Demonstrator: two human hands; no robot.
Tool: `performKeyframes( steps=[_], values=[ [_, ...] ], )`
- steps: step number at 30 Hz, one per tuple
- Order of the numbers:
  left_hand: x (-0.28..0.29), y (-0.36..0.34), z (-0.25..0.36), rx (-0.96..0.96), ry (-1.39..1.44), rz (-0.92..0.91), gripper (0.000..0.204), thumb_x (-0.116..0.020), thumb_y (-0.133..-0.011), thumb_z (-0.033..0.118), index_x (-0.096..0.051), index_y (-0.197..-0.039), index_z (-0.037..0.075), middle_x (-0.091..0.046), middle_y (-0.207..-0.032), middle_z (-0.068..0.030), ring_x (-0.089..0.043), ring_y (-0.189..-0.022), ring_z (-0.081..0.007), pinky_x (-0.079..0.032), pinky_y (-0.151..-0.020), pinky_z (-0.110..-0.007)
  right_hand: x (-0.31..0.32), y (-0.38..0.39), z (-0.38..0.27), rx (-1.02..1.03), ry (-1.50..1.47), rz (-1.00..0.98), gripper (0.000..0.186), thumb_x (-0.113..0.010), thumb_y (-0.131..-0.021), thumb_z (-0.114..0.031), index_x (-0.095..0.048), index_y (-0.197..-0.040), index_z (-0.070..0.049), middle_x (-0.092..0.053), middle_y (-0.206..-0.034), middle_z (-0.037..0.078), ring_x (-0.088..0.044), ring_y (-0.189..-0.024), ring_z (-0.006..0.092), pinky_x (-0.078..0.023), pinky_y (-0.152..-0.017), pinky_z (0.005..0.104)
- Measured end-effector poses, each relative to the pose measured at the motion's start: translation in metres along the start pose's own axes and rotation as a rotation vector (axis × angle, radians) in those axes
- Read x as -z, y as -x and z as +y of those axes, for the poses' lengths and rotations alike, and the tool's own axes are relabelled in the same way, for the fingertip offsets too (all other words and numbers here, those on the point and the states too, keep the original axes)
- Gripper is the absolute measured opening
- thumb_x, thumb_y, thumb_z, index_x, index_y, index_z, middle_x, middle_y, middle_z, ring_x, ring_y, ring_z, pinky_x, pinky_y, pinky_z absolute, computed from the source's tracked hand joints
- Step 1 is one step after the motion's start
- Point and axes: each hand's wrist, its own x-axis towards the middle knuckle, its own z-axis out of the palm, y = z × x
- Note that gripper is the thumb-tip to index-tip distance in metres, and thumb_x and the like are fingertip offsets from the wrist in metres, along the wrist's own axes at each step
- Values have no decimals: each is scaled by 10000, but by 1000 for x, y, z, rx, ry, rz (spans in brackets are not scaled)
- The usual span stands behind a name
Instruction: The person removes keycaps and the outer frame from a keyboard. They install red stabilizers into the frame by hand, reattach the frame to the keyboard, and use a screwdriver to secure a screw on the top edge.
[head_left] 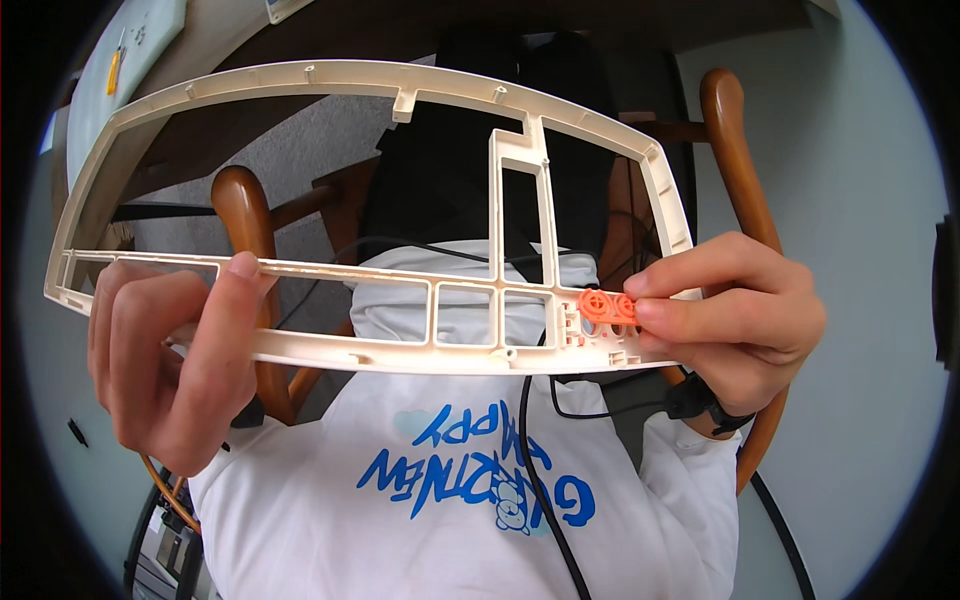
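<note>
A large cream plastic frame (420, 357), shaped like a keyboard casing with several rectangular openings, is held up in front of my chest. My left hand (165, 350) grips its left part, the fingers curled round the lower strip and the thumb on the inner bar. At the right end, a small orange plastic piece (596, 304) with two round, cross-marked caps lies against the frame's moulded holes and ribs. My right hand (735, 310) pinches that piece at its right edge, with other fingers behind the frame. Whether the piece is seated cannot be made out.
Wooden chair armrests (240, 200) stand on both sides of my lap. A black cable (533, 470) hangs down over my white shirt. At the upper left, a pale table (150, 30) carries a yellow-handled screwdriver (112, 78) and some tiny parts.
</note>
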Motion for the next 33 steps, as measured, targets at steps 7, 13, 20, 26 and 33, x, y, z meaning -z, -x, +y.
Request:
performKeyframes(
  steps=[7, 13, 20, 26, 33],
  values=[
    [3, 8, 2, 40, 5, 0, 447, -799, -660, -52, -704, -1096, -62, -592, -694, -121, -471, -553, -175, -308, -449, -260, 0, -12, 1, 62, 13, -109, 167, -818, -736, -11, -787, -900, -3, -743, -894, 157, -737, -733, 215, -599, -605, 262],
    [3, 11, 4, 31, 19, 9, 445, -818, -661, -15, -703, -1087, -65, -573, -680, -120, -466, -551, -171, -298, -450, -260, 4, -13, 2, 133, 68, -208, 146, -801, -766, -34, -788, -911, -19, -743, -874, 151, -721, -666, 203, -563, -525, 242],
    [0, 6, 1, 32, 4, 59, 498, -857, -527, -6, -714, -1001, -57, -526, -650, -81, -435, -516, -145, -257, -426, -239, 16, -10, -3, 74, 95, -288, 244, -825, -827, -234, -796, -948, -24, -724, -945, 154, -676, -707, 166, -478, -529, 202],
    [3, 3, -10, -4, -81, 52, 474, -855, -572, 6, -710, -1018, -61, -536, -649, -77, -448, -517, -139, -277, -419, -240, 15, -19, -13, 171, 350, -236, 422, -871, -716, -377, -795, -972, -50, -707, -919, 124, -644, -712, 152, -453, -521, 218],
    [7, -10, 9, 177, -180, 121, 267, -836, -661, 127, -706, -887, 69, -494, -616, 2, -472, -528, -107, -324, -440, -249, -1, -13, -32, 216, 580, -53, 202, -819, -765, -86, -763, -957, -57, -741, -832, 97, -692, -592, 153, -540, -474, 256]
  ],
)
